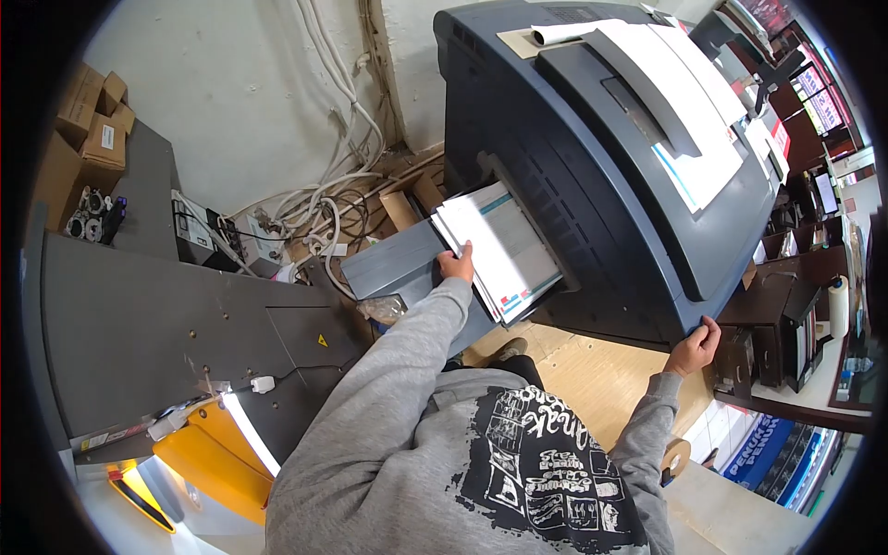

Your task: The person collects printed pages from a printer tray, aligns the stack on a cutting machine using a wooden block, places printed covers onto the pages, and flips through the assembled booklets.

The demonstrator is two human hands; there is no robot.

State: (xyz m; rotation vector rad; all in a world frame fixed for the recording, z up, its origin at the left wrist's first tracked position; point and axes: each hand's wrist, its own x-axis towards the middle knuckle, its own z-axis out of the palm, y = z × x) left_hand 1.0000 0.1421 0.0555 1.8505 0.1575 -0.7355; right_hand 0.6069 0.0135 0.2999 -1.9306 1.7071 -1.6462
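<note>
My left hand (456, 265) holds the left edge of a stack of printed sheets (507, 254), with a finger lying on top and the rest partly hidden. The sheets are white with blue and red print at their ends and rest on a tray sticking out of the side of a large dark printer (592, 185). My right hand (694, 347) is curled around the printer's lower right corner. More printed sheets (689, 120) lie on top of the printer, beside a rolled paper.
A grey cabinet (185, 324) stands at the left, with cardboard boxes (100, 139) behind it. Tangled cables (324, 199) run down the wall to the floor. A yellow part (217, 458) is at the lower left. Dark shelves (777, 324) stand at the right.
</note>
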